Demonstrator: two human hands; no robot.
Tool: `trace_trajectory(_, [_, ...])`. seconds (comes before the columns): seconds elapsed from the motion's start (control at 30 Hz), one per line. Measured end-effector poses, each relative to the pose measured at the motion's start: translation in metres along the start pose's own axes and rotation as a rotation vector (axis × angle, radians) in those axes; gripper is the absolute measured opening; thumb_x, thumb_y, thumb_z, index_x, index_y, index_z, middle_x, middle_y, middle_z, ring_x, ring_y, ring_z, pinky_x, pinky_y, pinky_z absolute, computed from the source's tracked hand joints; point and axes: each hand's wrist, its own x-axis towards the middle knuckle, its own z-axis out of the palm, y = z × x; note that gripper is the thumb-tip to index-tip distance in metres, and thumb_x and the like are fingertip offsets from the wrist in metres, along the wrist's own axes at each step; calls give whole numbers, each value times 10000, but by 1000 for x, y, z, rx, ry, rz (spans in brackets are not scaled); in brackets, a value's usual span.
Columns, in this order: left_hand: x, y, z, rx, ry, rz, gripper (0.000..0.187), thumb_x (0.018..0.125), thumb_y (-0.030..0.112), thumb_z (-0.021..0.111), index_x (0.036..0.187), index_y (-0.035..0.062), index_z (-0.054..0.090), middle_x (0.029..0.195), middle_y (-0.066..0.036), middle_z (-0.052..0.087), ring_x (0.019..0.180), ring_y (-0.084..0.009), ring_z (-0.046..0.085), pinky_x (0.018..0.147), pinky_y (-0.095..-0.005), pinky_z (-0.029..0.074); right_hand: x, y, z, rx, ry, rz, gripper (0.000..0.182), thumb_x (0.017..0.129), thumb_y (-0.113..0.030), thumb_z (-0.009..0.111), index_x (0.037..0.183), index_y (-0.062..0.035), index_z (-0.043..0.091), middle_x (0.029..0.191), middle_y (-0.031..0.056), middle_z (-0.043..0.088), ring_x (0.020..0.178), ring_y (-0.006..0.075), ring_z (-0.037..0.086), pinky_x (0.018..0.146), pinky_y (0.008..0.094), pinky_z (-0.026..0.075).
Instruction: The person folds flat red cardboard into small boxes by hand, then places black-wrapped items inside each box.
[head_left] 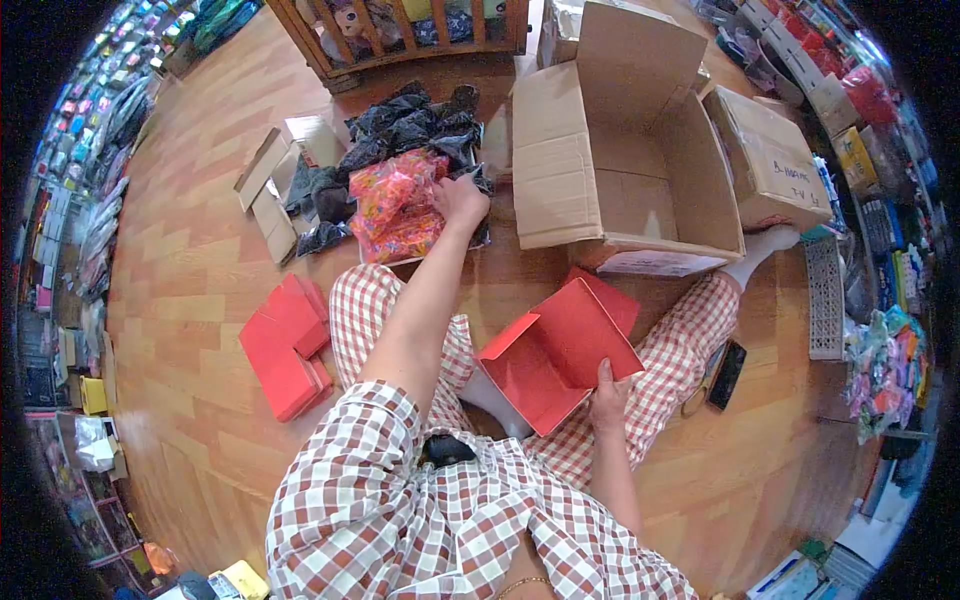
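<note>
My left hand (462, 203) is closed at the right side of a pink and orange patterned plastic bag (395, 205), which lies on a heap of black plastic bags (405, 125). My right hand (608, 398) grips the lower right edge of an open red box (562, 355), thumb on the inside. The box is tilted between my legs, and its inside looks bare. Behind it shows another red piece (612, 305). More red boxes (285, 350) rest on the floor beside my left knee.
A large open cardboard box (650, 180) stands ahead, with a closed carton (770, 165) at its right. A wooden crib (400, 50) is at the top. Scissors and a black phone (727, 376) lie by my right leg. Packed shelves line both sides.
</note>
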Motion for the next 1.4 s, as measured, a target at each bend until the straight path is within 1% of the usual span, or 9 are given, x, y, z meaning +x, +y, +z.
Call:
trace_trajectory(0.23, [4,-48,11,-198,169,319,221,753,146,634,942,31,650,885,-204,636,883,-357,595,817,-417,457,-2,-7,12,42,41,97,436,920,-209,559,1259,28,419,1200,117,545,1071,208,528,961,355,392])
trace_trajectory(0.3, [-10,-61,-2,-675,190,335,218,744,153,689,890,1,636,739,-180,639,734,-288,616,740,-378,471,1,-13,14,-12,32,158,453,918,-223,565,1255,39,412,1208,125,538,1076,208,526,963,351,394])
trace_trajectory(0.43, [-58,-78,-48,-1245,-181,29,214,860,138,623,1038,23,597,872,-12,635,720,-112,586,675,-257,473,12,1,10,12,94,189,470,913,-228,572,1264,36,405,1211,129,539,1081,209,524,960,344,398])
trace_trajectory(0.83, [-188,-52,-98,-1373,-726,-395,292,866,172,625,1117,51,539,926,-49,644,782,-138,635,700,-286,526,32,-7,37,-203,-42,120,267,930,-227,553,979,29,611,949,38,637,842,106,554,765,286,433])
trace_trajectory(0.93, [-205,-28,-82,-1253,-763,-188,219,866,134,608,1059,49,547,917,-44,617,821,-103,584,730,-265,490,35,13,32,-170,-185,75,263,935,-228,545,978,21,616,940,29,642,836,94,553,745,277,431])
trace_trajectory(1.13, [-205,-16,-69,-869,-189,381,196,835,38,608,996,27,497,862,-14,553,815,-81,493,736,-248,421,34,-12,36,-220,-164,-14,275,940,-235,537,965,28,614,885,12,634,801,95,552,718,273,434])
trace_trajectory(1.23, [-206,-13,-58,-539,134,705,322,711,-31,620,1003,27,497,942,-143,527,810,-258,543,752,-309,433,36,-10,42,-152,-95,-85,281,941,-243,538,960,27,614,849,15,629,770,104,552,712,277,439])
trace_trajectory(1.27, [-211,-11,-57,-551,121,756,388,639,-58,601,1008,26,518,972,-180,511,795,-357,538,715,-362,456,36,-8,39,-150,-91,-84,281,941,-243,538,960,27,614,849,15,629,770,104,552,712,277,439])
trace_trajectory(1.4, [-216,-23,-48,-390,-23,1201,298,620,31,628,910,61,567,897,-139,512,740,-285,549,636,-370,465,36,-5,33,-172,-117,52,287,934,-253,551,964,24,620,851,26,633,768,117,558,719,282,445])
